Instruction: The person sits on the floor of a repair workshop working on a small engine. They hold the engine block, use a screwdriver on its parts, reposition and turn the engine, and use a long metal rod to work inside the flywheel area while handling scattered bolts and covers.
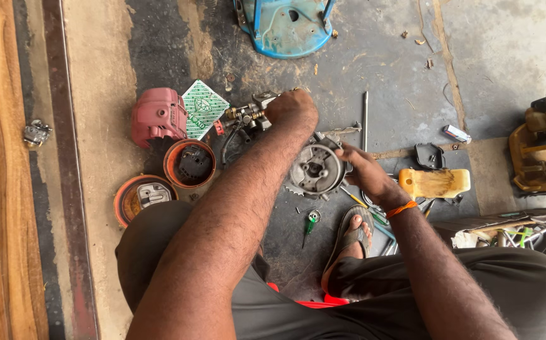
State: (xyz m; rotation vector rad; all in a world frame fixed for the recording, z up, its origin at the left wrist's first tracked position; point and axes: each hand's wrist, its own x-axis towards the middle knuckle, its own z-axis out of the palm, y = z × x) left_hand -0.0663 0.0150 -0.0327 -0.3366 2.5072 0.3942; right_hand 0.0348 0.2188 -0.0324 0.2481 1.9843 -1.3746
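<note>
Grey metal engine housing (pixel 316 169) lies on concrete floor (pixel 386 69) | right hand (pixel 362 169) fingers grip its rim | left hand (pixel 292 108) fingers closed around carburettor part (pixel 247 115) just beyond | orange round cover (pixel 189 164) holds black part | second orange cover (pixel 139 196) holds grey piece

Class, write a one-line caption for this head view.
Seated person's left hand grips a small metal engine part; right hand steadies a round engine casing.

Left hand (pixel 292 108) grips a carburettor (pixel 251 115) while right hand (pixel 361 169) steadies the round engine housing (pixel 316 169) (grey metal).
</note>
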